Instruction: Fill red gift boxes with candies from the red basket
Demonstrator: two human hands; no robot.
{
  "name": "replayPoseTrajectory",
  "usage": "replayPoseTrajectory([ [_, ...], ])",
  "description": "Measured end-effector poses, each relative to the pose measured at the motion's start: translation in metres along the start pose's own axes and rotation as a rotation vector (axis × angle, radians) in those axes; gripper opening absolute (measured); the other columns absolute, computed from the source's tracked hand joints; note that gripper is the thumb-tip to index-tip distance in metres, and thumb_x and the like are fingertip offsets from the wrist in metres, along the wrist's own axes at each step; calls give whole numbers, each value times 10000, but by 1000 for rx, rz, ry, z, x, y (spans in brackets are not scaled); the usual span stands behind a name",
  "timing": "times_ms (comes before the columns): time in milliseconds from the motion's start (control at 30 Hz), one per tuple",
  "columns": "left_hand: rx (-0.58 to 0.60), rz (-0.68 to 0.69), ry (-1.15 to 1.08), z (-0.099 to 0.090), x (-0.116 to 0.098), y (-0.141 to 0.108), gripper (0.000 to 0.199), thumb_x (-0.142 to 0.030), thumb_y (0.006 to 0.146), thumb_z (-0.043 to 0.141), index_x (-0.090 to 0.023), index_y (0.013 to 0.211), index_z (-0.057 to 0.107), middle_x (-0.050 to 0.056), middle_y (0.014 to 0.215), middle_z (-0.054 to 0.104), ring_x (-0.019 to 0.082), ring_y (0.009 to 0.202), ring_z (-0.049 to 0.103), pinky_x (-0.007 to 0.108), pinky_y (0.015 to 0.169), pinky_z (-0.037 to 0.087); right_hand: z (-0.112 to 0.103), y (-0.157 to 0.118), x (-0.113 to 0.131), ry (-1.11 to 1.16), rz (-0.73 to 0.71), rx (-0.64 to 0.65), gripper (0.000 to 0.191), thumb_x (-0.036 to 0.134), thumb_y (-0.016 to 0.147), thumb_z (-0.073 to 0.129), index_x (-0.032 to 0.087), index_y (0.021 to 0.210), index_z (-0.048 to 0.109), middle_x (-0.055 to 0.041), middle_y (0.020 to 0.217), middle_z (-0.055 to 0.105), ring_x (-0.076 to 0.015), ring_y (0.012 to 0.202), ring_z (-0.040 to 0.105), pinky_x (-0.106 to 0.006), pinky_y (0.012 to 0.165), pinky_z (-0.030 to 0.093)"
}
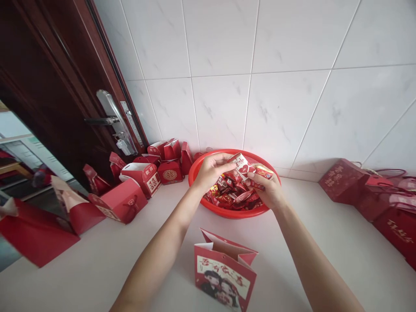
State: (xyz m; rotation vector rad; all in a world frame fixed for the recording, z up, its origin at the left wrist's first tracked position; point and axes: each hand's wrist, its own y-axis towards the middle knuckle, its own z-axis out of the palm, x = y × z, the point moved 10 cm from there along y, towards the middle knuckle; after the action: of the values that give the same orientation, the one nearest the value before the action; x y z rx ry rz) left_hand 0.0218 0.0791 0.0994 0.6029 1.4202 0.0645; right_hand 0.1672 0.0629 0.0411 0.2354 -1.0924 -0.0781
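Above a red plastic basket (224,213), my left hand (212,171) is closed on a small white and red packet (240,164). My right hand (271,190) is closed around red and gold wrapped candies (264,172), and its thumb reaches the packet's lower edge. Wrapped candies (232,193) in red, gold and dark wrappers fill the basket beneath both hands. Nearer to me, between my forearms, a red paper gift bag (225,273) stands upright with its top open. Its front carries a cartoon couple and red characters.
Several red gift boxes and bags (143,177) line the table's left side, beside a dark door with a metal handle (102,121). More dark red gift bags (344,180) stand at the right. A tiled wall (221,108) rises behind the white table (312,216).
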Motion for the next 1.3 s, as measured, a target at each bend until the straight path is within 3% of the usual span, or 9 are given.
replayPoseTrajectory([
  [133,17,17,38,-2,-9,-3,217,-322,720,831,-174,874,790,20,817,781,173,747,714,311,767,568,-1,-1,2,0,-1,-46,396,512,645,894,200,760,680,6,601,653,-137,567,585,-226,488,428],
  [267,24,21,24,0,-17,-6,221,-320,727,834,-160,869,782,32,804,785,177,725,727,304,741,575,5,-3,4,-22,27,-48,458,597,649,871,189,754,691,-5,614,666,-141,559,603,-226,481,437],
  [533,1,43,42,4,-38,-16,277,-347,739,842,-140,910,778,46,760,781,181,664,735,302,696,592,26,-12,14,-45,24,41,436,598,748,809,174,796,718,-19,689,686,-124,542,596,-224,464,444],
  [767,-19,117,57,3,-49,-21,258,-324,766,826,-150,951,786,43,780,783,184,680,734,314,703,605,43,-19,15,-18,120,133,471,644,751,772,178,802,725,-30,658,674,-137,518,569,-236,420,405],
  [867,2,219,98,3,-61,-25,158,-273,779,804,-171,900,790,63,894,798,200,797,751,328,775,609,41,-20,24,13,87,118,430,570,687,846,186,833,720,-14,663,663,-129,524,565,-229,427,393],
  [967,67,319,179,7,-73,-32,63,-205,773,774,-181,829,790,108,1095,784,245,999,740,351,846,603,36,-22,39,72,4,68,412,386,591,923,207,899,713,34,635,618,-105,525,541,-211,448,394],
  [1067,132,371,210,13,-79,-38,112,-182,782,729,-194,860,809,124,1227,749,284,1139,699,370,869,599,34,-26,53,103,-57,43,440,226,558,906,227,938,684,66,631,590,-86,520,519,-201,462,397],
  [1167,134,362,162,16,-80,-40,118,-219,807,731,-199,892,811,114,1213,759,282,1133,704,366,862,606,36,-31,65,69,-102,43,445,176,569,872,236,953,657,66,645,594,-94,530,535,-208,467,401],
  [1300,41,272,100,13,-73,-40,217,-270,775,815,-185,973,787,91,1083,794,239,979,750,326,818,622,39,-37,77,3,-134,53,431,184,574,867,242,937,643,58,622,603,-101,519,516,-220,467,399],
])
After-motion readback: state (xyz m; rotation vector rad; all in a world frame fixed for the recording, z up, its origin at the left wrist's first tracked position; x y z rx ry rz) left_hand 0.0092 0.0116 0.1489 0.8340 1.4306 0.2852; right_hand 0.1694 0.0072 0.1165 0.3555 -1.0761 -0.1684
